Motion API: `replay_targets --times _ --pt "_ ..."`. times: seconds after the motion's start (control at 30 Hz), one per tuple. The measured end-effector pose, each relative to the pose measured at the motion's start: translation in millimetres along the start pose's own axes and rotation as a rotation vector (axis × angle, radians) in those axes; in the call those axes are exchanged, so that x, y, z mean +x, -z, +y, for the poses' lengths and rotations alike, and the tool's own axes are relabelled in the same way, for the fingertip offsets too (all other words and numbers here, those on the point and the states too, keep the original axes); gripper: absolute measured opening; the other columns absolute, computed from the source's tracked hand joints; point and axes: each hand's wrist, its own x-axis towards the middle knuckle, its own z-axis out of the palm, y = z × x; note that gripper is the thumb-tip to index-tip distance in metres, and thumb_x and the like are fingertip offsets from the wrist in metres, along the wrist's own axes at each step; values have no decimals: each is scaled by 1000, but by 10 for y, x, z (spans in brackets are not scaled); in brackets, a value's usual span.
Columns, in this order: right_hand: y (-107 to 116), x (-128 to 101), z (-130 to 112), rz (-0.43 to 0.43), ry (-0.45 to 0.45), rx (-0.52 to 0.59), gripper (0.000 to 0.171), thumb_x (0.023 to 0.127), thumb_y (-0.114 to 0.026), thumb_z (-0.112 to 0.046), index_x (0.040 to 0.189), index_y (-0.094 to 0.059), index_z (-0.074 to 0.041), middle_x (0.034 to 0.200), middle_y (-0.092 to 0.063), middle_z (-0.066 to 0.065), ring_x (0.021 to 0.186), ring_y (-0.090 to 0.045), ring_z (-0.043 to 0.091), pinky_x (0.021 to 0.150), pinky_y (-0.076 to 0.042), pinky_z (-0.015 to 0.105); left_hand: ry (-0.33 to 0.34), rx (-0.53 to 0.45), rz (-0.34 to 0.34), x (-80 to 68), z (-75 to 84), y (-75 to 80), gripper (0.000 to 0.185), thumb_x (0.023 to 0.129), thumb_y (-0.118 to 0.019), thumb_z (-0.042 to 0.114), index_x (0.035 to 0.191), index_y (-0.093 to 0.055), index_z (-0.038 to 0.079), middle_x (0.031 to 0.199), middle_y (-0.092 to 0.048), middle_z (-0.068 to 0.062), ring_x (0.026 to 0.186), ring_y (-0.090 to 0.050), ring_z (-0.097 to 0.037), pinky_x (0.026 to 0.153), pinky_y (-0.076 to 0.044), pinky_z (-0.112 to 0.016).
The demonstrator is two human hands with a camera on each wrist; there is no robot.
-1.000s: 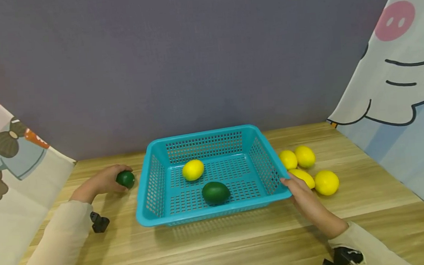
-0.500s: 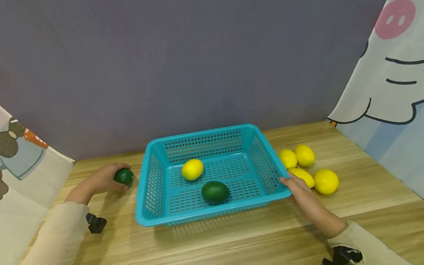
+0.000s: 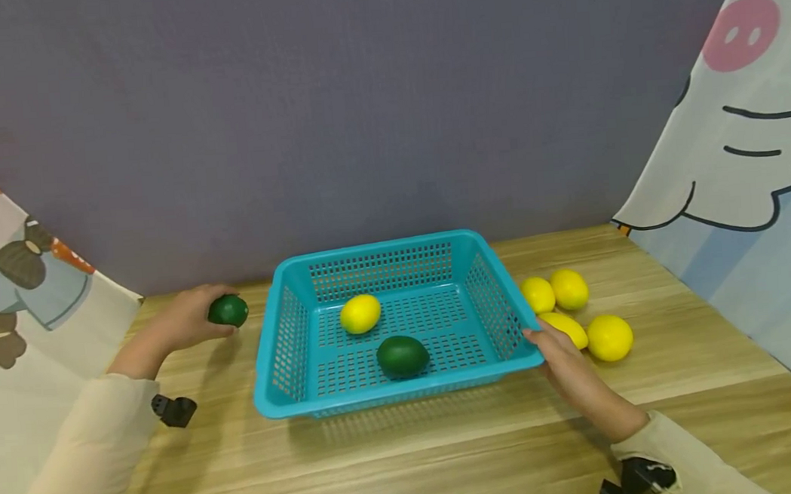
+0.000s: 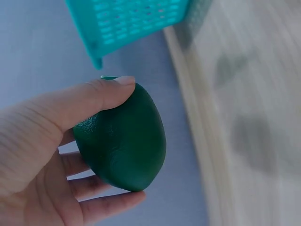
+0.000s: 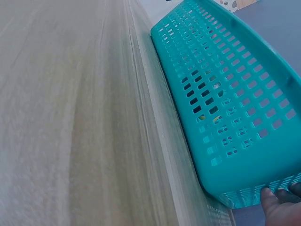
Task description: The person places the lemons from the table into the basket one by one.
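Setting: We look down on a wooden table (image 3: 448,448) set against a grey-purple wall, with cartoon-print cloths hanging at both sides.
Left hand: Our left hand (image 3: 185,320) curls thumb and fingers around a green lime (image 3: 228,311); the wrist view shows the thumb over its top and the fingers under it, and we hold it off the table.
Lime's place: It sits in our left palm, just to the left of the basket's near-left corner and not touching it.
Right hand: Our right hand (image 3: 557,354) rests against the front right corner of the teal basket (image 3: 492,377), fingertips on the rim; we cannot tell whether the fingers close on it.
Basket contents: Between our two hands, we see a yellow lemon (image 3: 360,313) toward the back and a dark green avocado (image 3: 402,356) nearer the front, a little apart.
Beyond the right hand: Four loose lemons (image 3: 608,337) lie on the table just past our right fingers, outside the basket's right wall.
Wrists: We see a small black camera mount (image 3: 173,410) under the left sleeve.
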Motion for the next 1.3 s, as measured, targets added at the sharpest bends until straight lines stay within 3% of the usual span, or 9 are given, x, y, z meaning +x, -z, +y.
replay_targets --times 0.17,0.47,1.3 --pt "-3 -2 -14 11 -7 8 55 101 -30 -18 145 -15 11 144 -24 34 109 -48 -3 89 -44 13 3 1 40 -24 142 109 51 74 -79 17 117 -58 -3 105 -61 -21 90 -58 -33 72 -51 -48" --pt "-2 -7 -21 12 -19 -11 56 101 -30 -19 146 -14 11 146 -22 33 109 -46 -6 89 -43 11 6 -8 52 -47 411 231 52 77 -77 19 122 -57 3 108 -60 -18 92 -58 -31 74 -51 -47" --pt "-13 -11 2 -3 13 -15 54 101 -29 -17 145 -15 11 146 -22 32 111 -46 -6 90 -43 11 -113 -74 94 -64 883 285 58 73 -81 18 124 -57 5 113 -60 -15 93 -59 -27 76 -52 -44"
